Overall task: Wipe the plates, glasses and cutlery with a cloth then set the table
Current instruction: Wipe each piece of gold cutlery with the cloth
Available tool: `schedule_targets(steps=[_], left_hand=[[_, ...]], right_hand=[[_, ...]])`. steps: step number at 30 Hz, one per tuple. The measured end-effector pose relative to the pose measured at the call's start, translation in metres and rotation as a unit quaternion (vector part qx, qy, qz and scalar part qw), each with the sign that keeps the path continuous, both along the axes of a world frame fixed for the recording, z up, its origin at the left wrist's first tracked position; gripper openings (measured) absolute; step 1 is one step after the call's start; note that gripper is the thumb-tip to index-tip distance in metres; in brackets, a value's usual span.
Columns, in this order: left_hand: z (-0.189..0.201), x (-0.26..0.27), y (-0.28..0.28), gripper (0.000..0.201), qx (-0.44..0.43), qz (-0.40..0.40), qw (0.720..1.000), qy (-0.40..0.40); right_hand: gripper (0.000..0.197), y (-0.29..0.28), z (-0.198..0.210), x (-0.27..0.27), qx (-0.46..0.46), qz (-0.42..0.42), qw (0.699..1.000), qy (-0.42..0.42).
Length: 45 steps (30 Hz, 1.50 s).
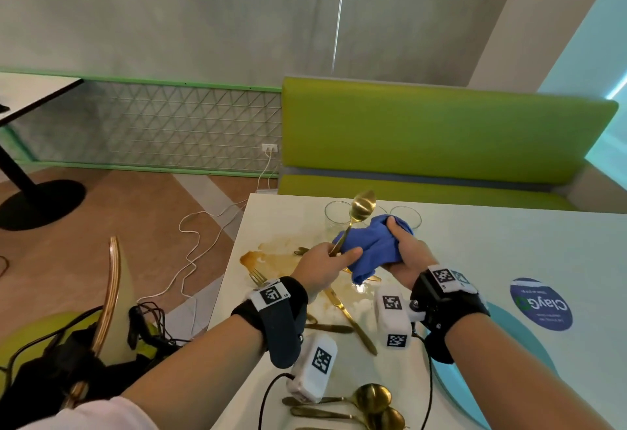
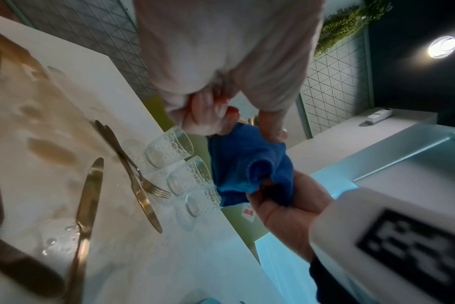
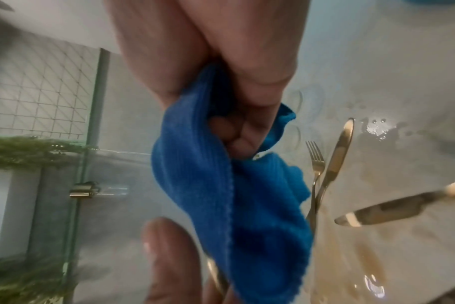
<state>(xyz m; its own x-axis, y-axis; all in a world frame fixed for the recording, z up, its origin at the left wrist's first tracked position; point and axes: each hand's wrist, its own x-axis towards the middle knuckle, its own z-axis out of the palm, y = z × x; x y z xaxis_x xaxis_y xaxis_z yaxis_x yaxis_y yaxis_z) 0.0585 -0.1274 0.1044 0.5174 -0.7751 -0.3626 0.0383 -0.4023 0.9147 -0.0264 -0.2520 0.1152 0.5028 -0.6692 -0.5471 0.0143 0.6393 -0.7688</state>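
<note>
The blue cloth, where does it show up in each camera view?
Head: blue cloth at centre, bunched between both hands above the table.
Left wrist: centre, just right of the glasses.
Right wrist: centre, left of the crossed fork and knife.
Shared landmark: that crossed pair.

- Left hand (image 1: 320, 268) raised over the table, thumb and fingers pinching a spoon (image 1: 359, 212) handle.
- Right hand (image 1: 403, 249) alongside, fingers curled around a cloth (image 1: 368, 248).
- Both forearms reach forward, wrists strapped.

Evenly bright head view, edges bowed by wide angle. Wrist views soft, blurred close up. Glare from ceiling lamp (image 2: 442, 48); wet glints on surface (image 3: 392, 86).
</note>
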Motion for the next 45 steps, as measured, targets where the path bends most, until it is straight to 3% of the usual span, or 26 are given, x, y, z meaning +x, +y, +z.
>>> schedule_targets(steps=[4,6,8,11,13,14,16,18,20,23,27,32,35,39,45], left_hand=[[0.004,0.005,-0.002,0.028,0.002,0.012,1.0,-0.018],[0.012,0.006,-0.002,0.022,-0.011,0.028,0.999,-0.021],[0.022,0.008,-0.004,0.007,-0.018,0.035,0.999,-0.014],[0.033,0.011,-0.008,0.02,-0.024,0.039,0.999,-0.011],[0.038,0.012,-0.009,0.024,-0.024,0.029,0.999,-0.019],[0.04,0.012,-0.008,0.025,-0.023,0.019,0.999,-0.02],[0.044,0.012,-0.007,0.027,-0.023,0.001,1.0,-0.015],[0.045,0.012,-0.007,0.026,-0.022,-0.014,1.0,-0.009],[0.047,0.011,-0.007,0.019,-0.022,-0.019,1.0,-0.008],[0.05,0.011,-0.005,0.024,-0.022,-0.023,0.999,-0.001],[0.052,0.01,-0.001,0.018,-0.013,-0.022,1.0,-0.006],[0.043,0.019,0.001,0.03,0.013,0.053,0.998,-0.007],[0.036,0.017,0.003,0.036,0.03,0.058,0.998,-0.016],[0.028,0.0,-0.007,0.037,0.029,0.012,0.999,-0.034],[0.028,-0.014,-0.014,0.017,-0.012,-0.012,1.0,0.024]], right_hand=[[0.034,0.004,-0.004,-0.009,-0.016,0.03,0.999,-0.001],[0.023,0.005,-0.007,-0.014,-0.033,0.058,0.996,0.055],[0.03,0.008,-0.008,-0.02,-0.052,0.135,0.976,0.161],[0.057,0.006,-0.003,-0.024,-0.174,0.262,0.875,0.369],[0.06,-0.001,-0.003,-0.024,-0.338,0.235,0.805,0.426],[0.055,-0.006,-0.003,-0.024,-0.384,0.21,0.812,0.387],[0.038,-0.007,0.0,-0.022,-0.345,0.187,0.896,0.21],[0.052,-0.001,0.004,-0.021,-0.262,0.238,0.93,0.097],[0.055,0.004,0.004,-0.02,-0.248,0.301,0.917,0.087],[0.014,0.011,0.006,-0.023,-0.262,0.334,0.898,0.116],[0.004,0.01,0.006,-0.029,-0.234,0.279,0.926,0.102],[0.03,0.004,0.006,-0.03,-0.221,0.106,0.961,0.126],[0.033,0.0,0.016,-0.028,-0.185,0.005,0.979,0.079],[0.052,0.0,0.029,-0.014,-0.194,0.009,0.98,0.044],[0.042,0.009,0.025,0.0,-0.151,0.0,0.989,0.002]])
